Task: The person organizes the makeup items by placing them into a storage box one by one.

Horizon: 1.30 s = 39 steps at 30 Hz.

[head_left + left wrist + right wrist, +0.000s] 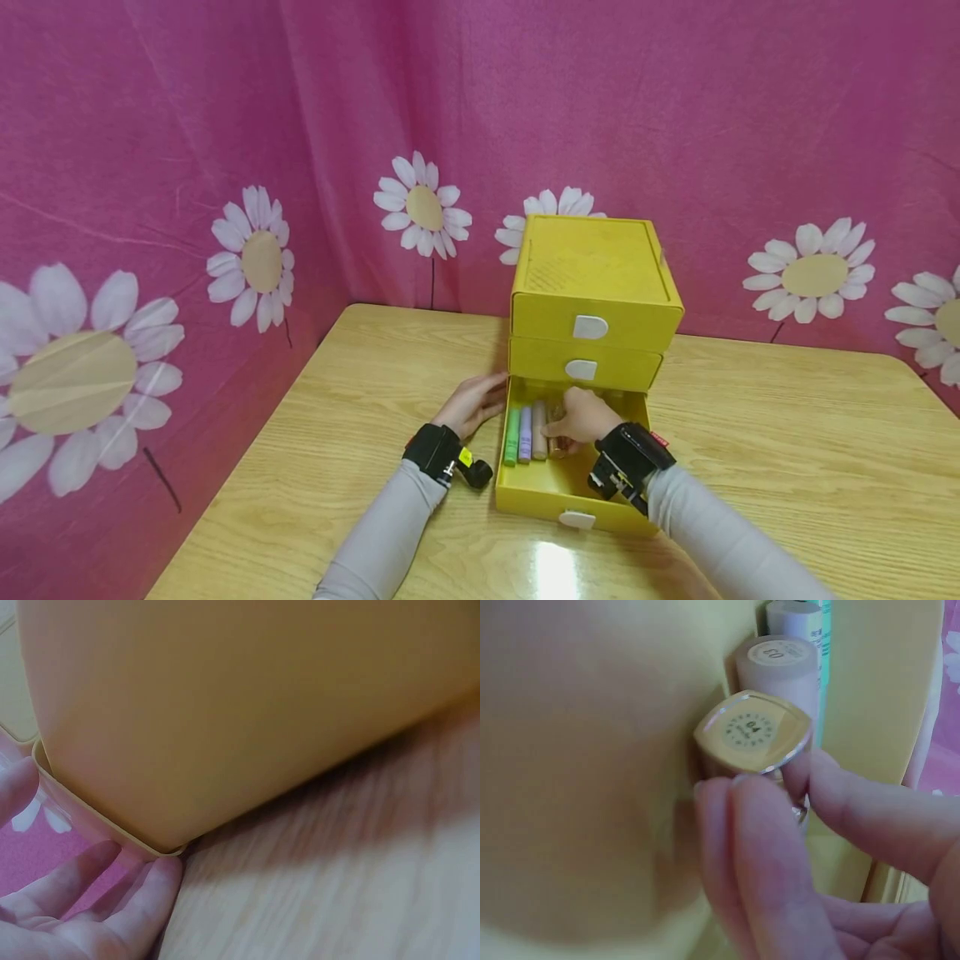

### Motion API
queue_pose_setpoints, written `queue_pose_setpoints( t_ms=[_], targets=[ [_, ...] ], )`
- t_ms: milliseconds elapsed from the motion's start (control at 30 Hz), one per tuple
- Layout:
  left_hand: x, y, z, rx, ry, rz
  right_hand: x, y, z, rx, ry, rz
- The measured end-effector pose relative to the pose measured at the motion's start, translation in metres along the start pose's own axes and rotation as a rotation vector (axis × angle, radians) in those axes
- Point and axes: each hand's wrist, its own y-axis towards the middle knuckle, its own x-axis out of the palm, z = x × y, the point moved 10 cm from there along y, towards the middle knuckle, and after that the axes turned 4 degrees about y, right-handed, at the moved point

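In the head view, the bottom drawer (551, 479) of a yellow drawer cabinet (596, 258) is pulled out. My right hand (587, 417) reaches into it and pinches a gold-ended lipstick tube (754, 731) between thumb and fingers; its end label reads 04. Beside it in the drawer lie a pinkish-beige tube (539, 429), a lilac tube (525, 435) and a green tube (512, 437). My left hand (472, 406) touches the cabinet's left side near the table. In the left wrist view, its fingertips (161, 874) meet the cabinet's edge, close to the drawer's outer wall (225, 712).
Two upper drawers with white pull tabs (590, 327) are closed above the pulled-out one. The cabinet stands on a light wood table (360, 392). A pink curtain (637, 100) printed with white daisies hangs behind and to the left.
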Motion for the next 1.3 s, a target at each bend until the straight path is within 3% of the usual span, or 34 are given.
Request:
queue_pose_setpoints(
  t_ms=[533, 900, 1133, 1300],
  targets=[
    [-0.001, 0.002, -0.002, -0.005, -0.006, 0.015, 0.001, -0.001, -0.001, 0.009, -0.034, 0.041],
    [0.000, 0.001, -0.002, -0.005, -0.003, 0.008, -0.009, -0.008, -0.012, -0.072, -0.142, 0.057],
    [-0.001, 0.001, -0.003, -0.001, -0.003, 0.004, -0.029, -0.032, -0.044, -0.286, -0.139, 0.001],
    [0.000, 0.001, -0.002, -0.007, 0.002, 0.008, -0.040, -0.061, -0.065, -0.456, -0.154, 0.034]
  ],
)
